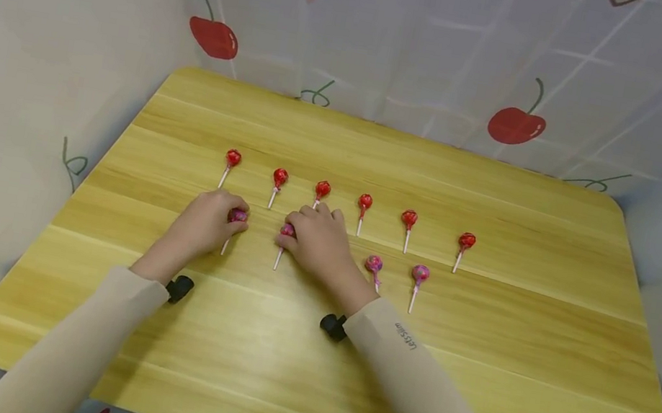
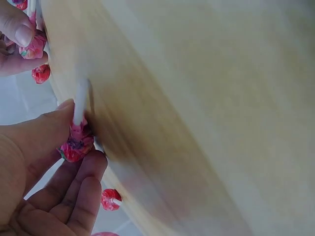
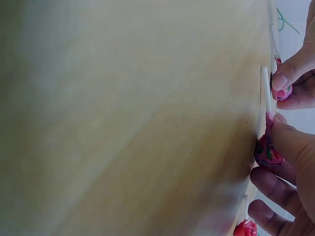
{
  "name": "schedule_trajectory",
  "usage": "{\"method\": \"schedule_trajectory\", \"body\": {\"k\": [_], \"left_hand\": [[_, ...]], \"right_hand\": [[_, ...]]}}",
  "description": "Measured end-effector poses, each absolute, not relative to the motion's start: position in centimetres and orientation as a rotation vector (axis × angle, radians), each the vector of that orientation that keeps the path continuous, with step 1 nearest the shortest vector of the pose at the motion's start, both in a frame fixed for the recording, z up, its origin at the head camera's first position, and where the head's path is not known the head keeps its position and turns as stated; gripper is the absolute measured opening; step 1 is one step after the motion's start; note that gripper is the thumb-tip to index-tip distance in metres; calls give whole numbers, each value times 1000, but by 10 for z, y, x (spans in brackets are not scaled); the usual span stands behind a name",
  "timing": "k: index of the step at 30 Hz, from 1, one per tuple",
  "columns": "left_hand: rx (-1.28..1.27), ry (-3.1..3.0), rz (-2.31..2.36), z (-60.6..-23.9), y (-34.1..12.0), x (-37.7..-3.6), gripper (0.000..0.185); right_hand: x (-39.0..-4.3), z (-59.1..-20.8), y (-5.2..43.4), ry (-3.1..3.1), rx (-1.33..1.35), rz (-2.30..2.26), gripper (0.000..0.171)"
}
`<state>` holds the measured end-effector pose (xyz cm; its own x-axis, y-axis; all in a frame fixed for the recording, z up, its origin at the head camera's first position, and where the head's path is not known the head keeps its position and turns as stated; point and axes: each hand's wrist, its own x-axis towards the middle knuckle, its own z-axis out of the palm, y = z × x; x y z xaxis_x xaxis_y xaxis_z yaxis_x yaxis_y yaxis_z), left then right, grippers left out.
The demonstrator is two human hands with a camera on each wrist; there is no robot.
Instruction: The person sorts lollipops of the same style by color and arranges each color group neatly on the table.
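My left hand (image 1: 206,221) pinches a pink-and-purple wrapped lollipop (image 2: 78,147) by its head, its white stick pointing toward me. Just to the right, my right hand (image 1: 320,241) holds a second pink-and-purple lollipop (image 3: 268,153) between thumb and fingers, stick also toward me. Both lollipops are at the tabletop. Behind the hands, red lollipops lie in a row, among them one at the left end (image 1: 233,158) and one partly hidden by the right hand's fingers (image 1: 323,189). Two more pink-and-purple lollipops, one nearer (image 1: 374,263) and one farther right (image 1: 420,273), lie beside the right forearm.
The wooden table (image 1: 505,382) has rounded corners and meets a curtain (image 1: 398,42) printed with cherries and flowers at its back edge. More red lollipops, such as the rightmost (image 1: 466,241), continue the row. Dark wrist devices (image 1: 333,327) sit below each hand.
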<state>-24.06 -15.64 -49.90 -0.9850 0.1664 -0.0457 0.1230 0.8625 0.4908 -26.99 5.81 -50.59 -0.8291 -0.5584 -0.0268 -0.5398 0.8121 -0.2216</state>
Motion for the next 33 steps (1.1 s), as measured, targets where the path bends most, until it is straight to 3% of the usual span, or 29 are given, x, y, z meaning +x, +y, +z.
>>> {"method": "schedule_trajectory", "body": {"k": [24, 33], "left_hand": [[232, 2971, 759, -501, -153, -244, 18], [273, 2959, 741, -492, -156, -241, 24]], "right_hand": [[-270, -507, 57, 2894, -821, -342, 33], [-270, -506, 57, 2885, -825, -359, 32]]}}
